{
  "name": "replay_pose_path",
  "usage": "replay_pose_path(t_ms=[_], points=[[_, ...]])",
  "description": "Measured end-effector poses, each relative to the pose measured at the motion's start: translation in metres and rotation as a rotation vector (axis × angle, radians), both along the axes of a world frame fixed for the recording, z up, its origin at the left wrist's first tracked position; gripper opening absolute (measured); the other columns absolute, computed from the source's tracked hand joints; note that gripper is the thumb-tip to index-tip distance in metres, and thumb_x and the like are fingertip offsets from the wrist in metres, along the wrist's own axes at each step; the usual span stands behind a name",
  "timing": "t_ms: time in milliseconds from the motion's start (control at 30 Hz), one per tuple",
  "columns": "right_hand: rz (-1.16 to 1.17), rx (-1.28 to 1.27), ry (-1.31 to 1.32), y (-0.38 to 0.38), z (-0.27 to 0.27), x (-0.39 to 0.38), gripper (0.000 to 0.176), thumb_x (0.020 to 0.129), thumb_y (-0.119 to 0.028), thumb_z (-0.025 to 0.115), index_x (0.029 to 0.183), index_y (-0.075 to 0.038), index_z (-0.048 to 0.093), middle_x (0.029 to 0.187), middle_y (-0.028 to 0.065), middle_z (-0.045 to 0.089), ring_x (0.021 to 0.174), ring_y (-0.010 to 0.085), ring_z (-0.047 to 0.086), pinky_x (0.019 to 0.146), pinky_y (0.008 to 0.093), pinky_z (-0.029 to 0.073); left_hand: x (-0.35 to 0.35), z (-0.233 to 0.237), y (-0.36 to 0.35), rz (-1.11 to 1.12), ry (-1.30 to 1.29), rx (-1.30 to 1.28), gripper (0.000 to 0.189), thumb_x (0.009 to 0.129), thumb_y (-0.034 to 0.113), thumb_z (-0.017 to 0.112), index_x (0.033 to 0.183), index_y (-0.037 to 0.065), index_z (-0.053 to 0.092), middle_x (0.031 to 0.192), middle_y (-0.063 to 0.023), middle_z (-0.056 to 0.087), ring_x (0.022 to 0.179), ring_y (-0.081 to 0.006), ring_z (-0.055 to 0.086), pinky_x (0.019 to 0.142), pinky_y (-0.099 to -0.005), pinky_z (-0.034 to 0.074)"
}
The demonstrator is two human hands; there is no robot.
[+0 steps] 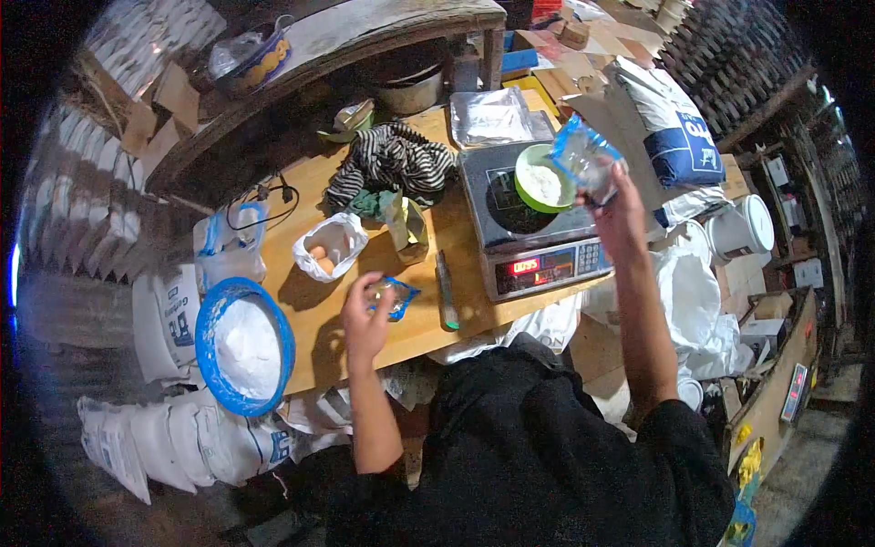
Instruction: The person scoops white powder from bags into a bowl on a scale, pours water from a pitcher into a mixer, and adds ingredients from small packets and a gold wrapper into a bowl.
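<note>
My right hand (620,205) is closed on a clear plastic packet with a blue edge (583,155), held beside the green bowl. The green bowl (545,180) holds white powder and sits on the digital scale (519,228), whose red display is lit. My left hand (367,314) is over the table's front part, its fingers curled at a small blue-edged clear packet (397,299). A knife with a green end (446,292) lies between my left hand and the scale. Behind my left hand, a white bag (333,246) holds brown eggs (319,257).
A blue basin (205,346) of white powder stands at the table's left front. Striped cloth (392,164), an open carton (408,232) and a black cable (273,196) lie on the wooden table (319,351). Large sacks (684,146) and a white bucket (740,228) are at the right.
</note>
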State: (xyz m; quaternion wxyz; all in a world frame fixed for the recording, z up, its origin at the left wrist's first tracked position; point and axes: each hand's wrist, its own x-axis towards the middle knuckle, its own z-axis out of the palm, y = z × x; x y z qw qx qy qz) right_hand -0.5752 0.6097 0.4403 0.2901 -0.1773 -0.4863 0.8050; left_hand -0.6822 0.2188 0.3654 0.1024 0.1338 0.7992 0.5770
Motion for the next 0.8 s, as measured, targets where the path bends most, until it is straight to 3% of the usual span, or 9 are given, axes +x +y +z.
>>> replay_pose_path(t_ms=[67,133,233,367,500,533,633,733,800], points=[[-0.043,0.107,-0.094,0.032,0.004,0.007,0.037,0.097,-0.033,0.054,0.119,-0.003,0.056,0.100,0.0088,0.061,0.083,0.0192,0.061,0.068,0.0340,0.052,-0.004,-0.048,-0.051,0.037,0.237,-0.389,0.036,0.083,0.019,0.069,0.113,0.001,0.059,0.111,-0.0154,0.062,0.104,-0.0318,0.059,0.091,-0.0404,0.046],[0.014,0.210,-0.200,0.058,0.004,0.011,0.032,0.095,-0.029,0.059,0.115,-0.004,0.059,0.100,0.0058,0.061,0.074,0.0147,0.058,0.061,0.0306,0.048,0.004,-0.067,-0.086,0.104,0.099,-0.495,0.042,0.079,0.019,0.071,0.114,0.000,0.057,0.114,-0.0209,0.060,0.110,-0.0392,0.054,0.095,-0.0449,0.043],[0.153,0.393,-0.332,0.072,0.008,0.006,0.029,0.097,-0.027,0.057,0.113,-0.003,0.058,0.084,0.0027,0.059,0.071,0.0122,0.058,0.057,0.0275,0.046,0.017,-0.111,-0.125,0.165,0.141,-0.757,0.050,0.078,0.020,0.068,0.121,-0.001,0.052,0.120,-0.0249,0.055,0.116,-0.0411,0.049,0.100,-0.0469,0.039],[0.161,0.750,-0.505,0.087,-0.010,-0.018,0.023,0.098,-0.022,0.055,0.107,0.000,0.058,0.078,0.0024,0.059,0.060,0.0101,0.055,0.050,0.0288,0.045,0.023,-0.113,-0.121,0.175,0.056,-0.805,0.058,0.078,0.019,0.062,0.130,0.000,0.046,0.129,-0.0290,0.047,0.123,-0.0445,0.042,0.106,-0.0489,0.034],[0.075,1.064,-0.626,0.075,-0.006,-0.029,0.020,0.095,-0.019,0.059,0.103,0.000,0.058,0.078,0.0104,0.065,0.065,0.0127,0.061,0.054,0.0345,0.049,0.018,-0.074,-0.097,0.145,-0.156,-0.868,0.060,0.078,0.019,0.060,0.134,0.003,0.045,0.134,-0.0310,0.042,0.126,-0.0460,0.040,0.108,-0.0501,0.032],[0.067,1.105,-0.716,0.072,-0.002,-0.032,0.023,0.094,-0.021,0.060,0.103,0.000,0.057,0.081,0.0181,0.066,0.069,0.0241,0.067,0.061,0.0390,0.051,0.017,-0.065,-0.094,0.135,-0.202,-0.897,0.061,0.078,0.020,0.061,0.135,0.004,0.045,0.134,-0.0316,0.042,0.127,-0.0462,0.039,0.108,-0.0503,0.032],[0.017,1.325,-0.626,0.072,-0.001,-0.038,0.024,0.094,-0.021,0.059,0.103,0.000,0.057,0.082,0.0225,0.065,0.076,0.0386,0.066,0.065,0.0428,0.049,0.016,-0.120,-0.115,0.136,-0.036,-0.907,0.060,0.078,0.021,0.061,0.134,0.008,0.046,0.134,-0.0328,0.041,0.127,-0.0458,0.040,0.107,-0.0520,0.032],[0.022,1.296,-0.640,0.060,0.011,-0.038,0.025,0.094,-0.023,0.058,0.103,0.000,0.057,0.087,0.0247,0.065,0.085,0.0454,0.063,0.070,0.0443,0.049,0.020,-0.062,-0.085,0.130,-0.163,-1.076,0.059,0.078,0.023,0.061,0.135,0.012,0.046,0.135,-0.0327,0.040,0.127,-0.0461,0.040,0.105,-0.0544,0.033],[0.027,1.297,-0.626,0.061,0.011,-0.038,0.024,0.093,-0.021,0.058,0.103,0.000,0.058,0.087,0.0250,0.064,0.085,0.0448,0.063,0.070,0.0451,0.049,0.023,-0.061,-0.078,0.137,-0.132,-1.118,0.060,0.079,0.023,0.061,0.135,0.013,0.044,0.135,-0.0320,0.041,0.127,-0.0460,0.040,0.105,-0.0556,0.032]])
